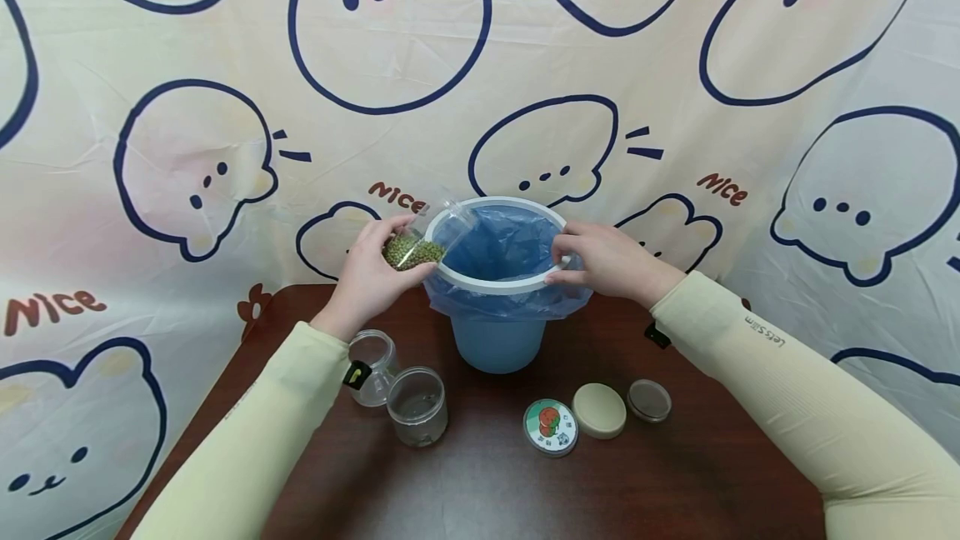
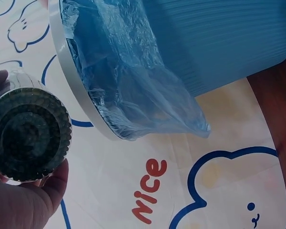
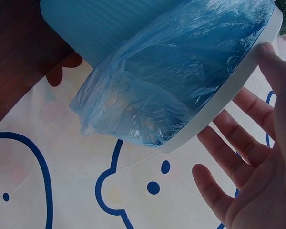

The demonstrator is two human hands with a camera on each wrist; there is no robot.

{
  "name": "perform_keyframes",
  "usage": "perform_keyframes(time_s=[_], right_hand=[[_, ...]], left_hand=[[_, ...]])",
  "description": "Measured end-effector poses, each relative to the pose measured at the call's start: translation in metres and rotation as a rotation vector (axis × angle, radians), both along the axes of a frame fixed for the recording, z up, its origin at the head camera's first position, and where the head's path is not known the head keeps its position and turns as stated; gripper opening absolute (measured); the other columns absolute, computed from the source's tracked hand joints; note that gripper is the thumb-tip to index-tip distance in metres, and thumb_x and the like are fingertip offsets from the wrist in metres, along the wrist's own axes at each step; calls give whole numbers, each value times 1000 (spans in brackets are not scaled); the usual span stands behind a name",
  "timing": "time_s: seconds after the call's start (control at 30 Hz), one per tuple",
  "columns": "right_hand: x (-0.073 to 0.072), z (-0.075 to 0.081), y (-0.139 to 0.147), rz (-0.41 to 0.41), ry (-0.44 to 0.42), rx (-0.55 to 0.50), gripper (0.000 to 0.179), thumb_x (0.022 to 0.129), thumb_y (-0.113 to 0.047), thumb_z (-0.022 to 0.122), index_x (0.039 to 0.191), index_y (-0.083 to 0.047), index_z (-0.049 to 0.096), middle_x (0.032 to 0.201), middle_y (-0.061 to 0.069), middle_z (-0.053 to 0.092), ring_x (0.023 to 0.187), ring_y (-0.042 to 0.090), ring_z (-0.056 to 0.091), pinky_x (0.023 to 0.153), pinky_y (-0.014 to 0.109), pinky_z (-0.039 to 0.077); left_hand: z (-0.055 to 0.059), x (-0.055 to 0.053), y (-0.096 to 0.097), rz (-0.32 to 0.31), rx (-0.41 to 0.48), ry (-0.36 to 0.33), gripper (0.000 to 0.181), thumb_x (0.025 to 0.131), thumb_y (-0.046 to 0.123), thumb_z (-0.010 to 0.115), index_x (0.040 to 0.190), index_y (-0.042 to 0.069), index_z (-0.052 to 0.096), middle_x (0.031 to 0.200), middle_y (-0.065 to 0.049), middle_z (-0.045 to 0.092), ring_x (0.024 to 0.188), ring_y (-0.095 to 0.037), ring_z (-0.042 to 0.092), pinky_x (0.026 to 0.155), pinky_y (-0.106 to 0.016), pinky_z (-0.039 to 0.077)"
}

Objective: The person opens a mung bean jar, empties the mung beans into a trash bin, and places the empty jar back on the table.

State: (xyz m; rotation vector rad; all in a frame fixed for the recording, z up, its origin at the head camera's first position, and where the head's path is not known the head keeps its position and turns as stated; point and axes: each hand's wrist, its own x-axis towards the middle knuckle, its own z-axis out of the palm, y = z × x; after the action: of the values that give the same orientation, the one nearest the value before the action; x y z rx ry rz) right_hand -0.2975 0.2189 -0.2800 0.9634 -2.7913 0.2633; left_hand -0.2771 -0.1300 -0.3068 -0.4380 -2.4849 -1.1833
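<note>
My left hand (image 1: 369, 275) grips a clear plastic jar (image 1: 414, 250) partly filled with green beans. The jar tilts over the left rim of a blue trash bin (image 1: 498, 344), its mouth toward the inside. In the left wrist view, the jar's round base (image 2: 31, 136) faces the camera and the thumb and fingers wrap its side. The bin stands upright, lined with a thin blue bag (image 1: 517, 304) folded over its white rim (image 3: 219, 98). At the bin's right side, my right hand (image 1: 611, 261) holds the rim, thumb on the band and some fingertips hidden behind it.
Two clear jars without lids, one (image 1: 372, 369) beside another (image 1: 417, 408), stand front left of the bin. A lid with a fruit label (image 1: 551, 427), a cream lid (image 1: 599, 411) and a clear lid (image 1: 649, 401) lie front right. A printed cloth (image 1: 420, 157) hangs behind the brown table (image 1: 480, 490).
</note>
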Motion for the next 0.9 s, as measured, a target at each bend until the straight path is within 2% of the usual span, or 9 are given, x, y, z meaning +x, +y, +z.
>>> perform_keyframes(time_s=[0.33, 0.6, 0.9], right_hand=[[0, 1, 0, 0, -16, -7, 28, 91, -42, 78, 101, -17, 70, 109, 5, 64, 94, 25, 60, 82, 40, 54], [0, 4, 2, 17, -42, -7, 24, 91, -37, 79, 100, -16, 70, 109, 7, 64, 96, 27, 61, 83, 41, 55], [-2, 9, 3, 32, -38, 22, 17, 91, -31, 80, 98, -18, 72, 108, 7, 66, 96, 24, 62, 85, 41, 58]], left_hand=[[0, 0, -2, 1, 7, -18, 71, 84, 24, 85, 142, 5, 48, 133, -17, 54, 122, -34, 53, 101, -54, 52], [-3, -1, -5, -6, 1, -30, 66, 83, 22, 86, 135, 8, 47, 132, -15, 54, 120, -33, 54, 100, -54, 53], [-4, 0, -8, -23, -19, -7, 64, 83, 22, 86, 134, 8, 51, 131, -15, 55, 116, -32, 55, 96, -50, 54]])
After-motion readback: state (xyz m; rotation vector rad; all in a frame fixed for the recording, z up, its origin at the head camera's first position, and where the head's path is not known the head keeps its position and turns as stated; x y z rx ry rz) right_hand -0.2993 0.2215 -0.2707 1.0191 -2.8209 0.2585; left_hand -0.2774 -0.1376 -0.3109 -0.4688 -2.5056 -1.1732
